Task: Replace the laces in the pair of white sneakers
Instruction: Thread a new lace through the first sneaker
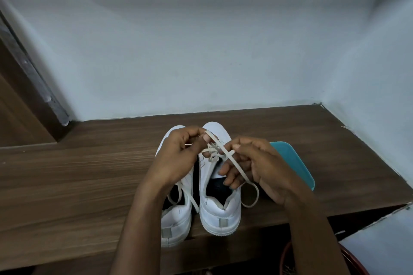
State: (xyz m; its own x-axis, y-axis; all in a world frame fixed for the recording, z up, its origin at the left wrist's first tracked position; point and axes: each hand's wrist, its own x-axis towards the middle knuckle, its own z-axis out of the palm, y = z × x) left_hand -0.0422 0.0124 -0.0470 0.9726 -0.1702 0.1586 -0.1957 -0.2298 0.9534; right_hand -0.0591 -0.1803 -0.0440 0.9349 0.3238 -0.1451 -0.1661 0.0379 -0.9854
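Observation:
Two white sneakers stand side by side on a brown wooden shelf [78, 174], heels toward me. The right sneaker [220, 214] has a pale lace [240, 173] partly threaded near its toe. My left hand [178, 158] pinches one stretch of that lace above the toe. My right hand [252, 165] holds the other stretch, which trails down in a loop beside the shoe. The left sneaker [175, 221] lies partly under my left wrist, with loose lace ends [192, 198] draped over its opening.
A teal flat object [297, 163] lies on the shelf just right of my right hand. A white wall closes the back and right side. A dark red round rim [285, 257] and a white surface [384, 239] show below the shelf edge at lower right.

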